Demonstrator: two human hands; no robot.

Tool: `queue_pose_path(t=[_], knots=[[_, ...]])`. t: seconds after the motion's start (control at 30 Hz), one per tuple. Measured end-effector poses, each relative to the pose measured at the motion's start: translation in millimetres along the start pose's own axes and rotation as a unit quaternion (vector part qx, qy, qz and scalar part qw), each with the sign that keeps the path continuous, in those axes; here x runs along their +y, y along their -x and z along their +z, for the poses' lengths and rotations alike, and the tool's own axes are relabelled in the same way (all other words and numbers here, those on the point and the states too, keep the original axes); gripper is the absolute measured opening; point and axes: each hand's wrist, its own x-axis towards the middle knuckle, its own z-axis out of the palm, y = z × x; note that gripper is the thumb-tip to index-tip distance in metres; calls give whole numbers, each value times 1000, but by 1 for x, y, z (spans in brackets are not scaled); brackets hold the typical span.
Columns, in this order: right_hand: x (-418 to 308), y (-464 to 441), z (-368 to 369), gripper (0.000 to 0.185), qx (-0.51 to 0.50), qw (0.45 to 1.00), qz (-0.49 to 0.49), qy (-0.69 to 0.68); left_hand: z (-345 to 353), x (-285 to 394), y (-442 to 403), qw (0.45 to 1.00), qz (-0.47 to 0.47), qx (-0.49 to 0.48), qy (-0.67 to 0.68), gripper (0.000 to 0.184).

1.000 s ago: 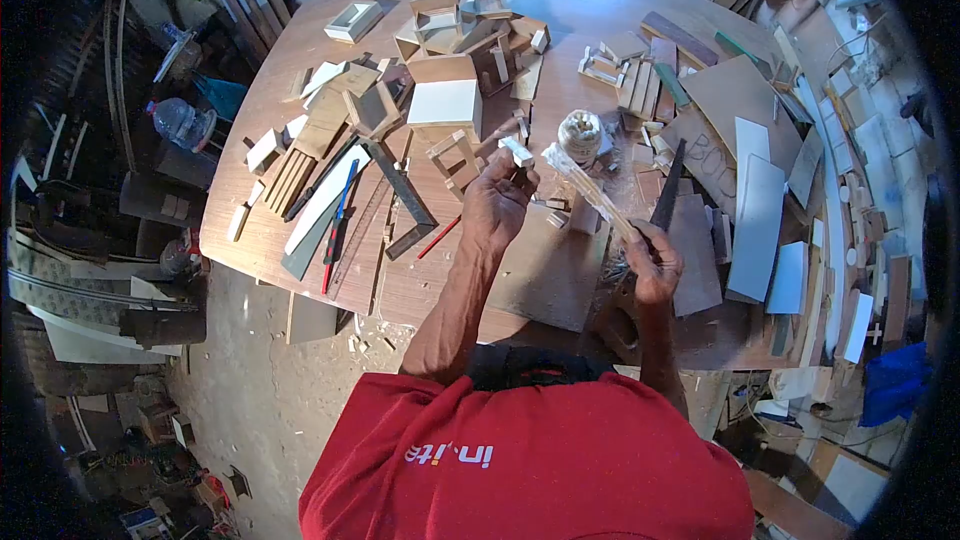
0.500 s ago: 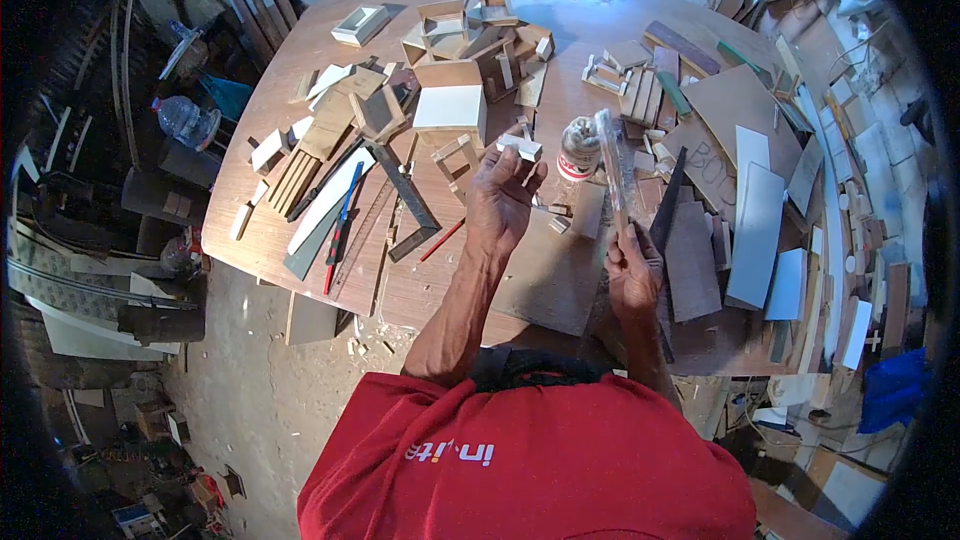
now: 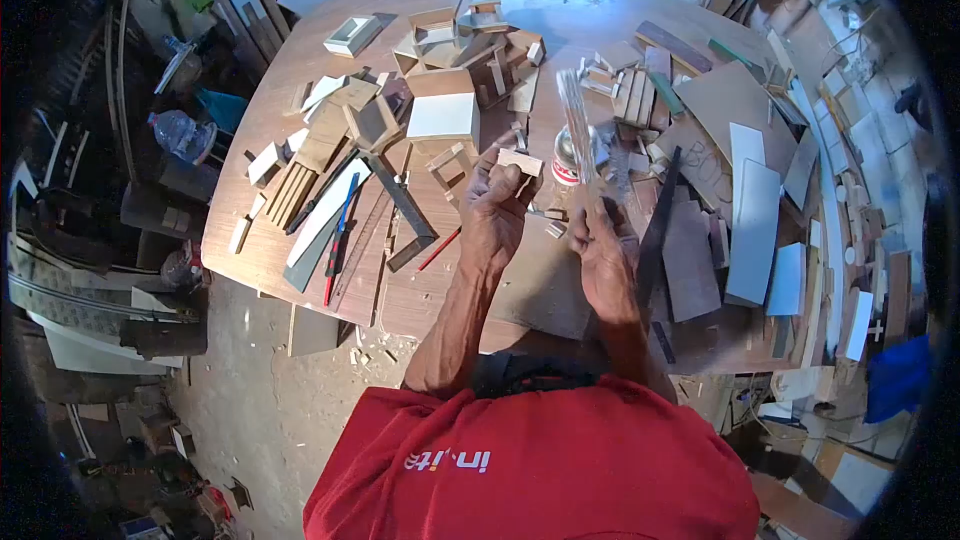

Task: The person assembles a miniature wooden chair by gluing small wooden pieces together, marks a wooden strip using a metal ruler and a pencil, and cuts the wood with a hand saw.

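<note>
Above the wooden table [image 3: 420, 295], my left hand [image 3: 495, 210] is closed on a small pale wood block [image 3: 521, 162], which it holds between thumb and fingers. My right hand [image 3: 608, 250] grips a slim glue-smeared stick [image 3: 577, 125] that points upward, its upper part whitish and streaked. Behind the stick, partly hidden by it, stands a glue can [image 3: 566, 168] with a red and white label. Left of my left hand lies a small open wooden frame [image 3: 452, 170]. A box with a white panel [image 3: 443, 116] sits beyond it.
A blue and red cutter [image 3: 340, 240], a dark try square [image 3: 400, 205] and a red pencil [image 3: 438, 250] lie to the left. A dark saw blade [image 3: 660, 220] and flat boards [image 3: 757, 230] are at the right. Small wooden boxes [image 3: 352, 35] stand farther back.
The stick in my right hand has swung upright and moved left, now in front of the can. My left hand has turned the small block, showing a broader face.
</note>
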Motion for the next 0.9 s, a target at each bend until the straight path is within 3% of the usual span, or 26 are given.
queue_pose_path(t=[0.1, 0.2, 0.43, 0.73, 0.8, 0.9], knots=[[-1, 17, -13, 13, -20, 999, 48, -2, 1, 0, -4, 999, 1, 24, 27, 40], [10, 21, -32, 14, -15, 993, -18, 113, 0, -1, -8, 999, 15, 24, 42, 37], [22, 20, -43, 9, -14, 991, -61, 121, 2, -5, -11, 999, 19, 36, 34, 34], [34, 18, -54, 24, 8, 992, -28, 126, 1, -5, -13, 997, 13, 54, 53, 32], [37, 16, -55, 25, 1, 984, -75, 162, 1, -5, -13, 995, 17, 79, 56, 16], [36, 18, -44, 22, 36, 980, -117, 156, 1, -4, -12, 997, 11, 50, 55, 31]])
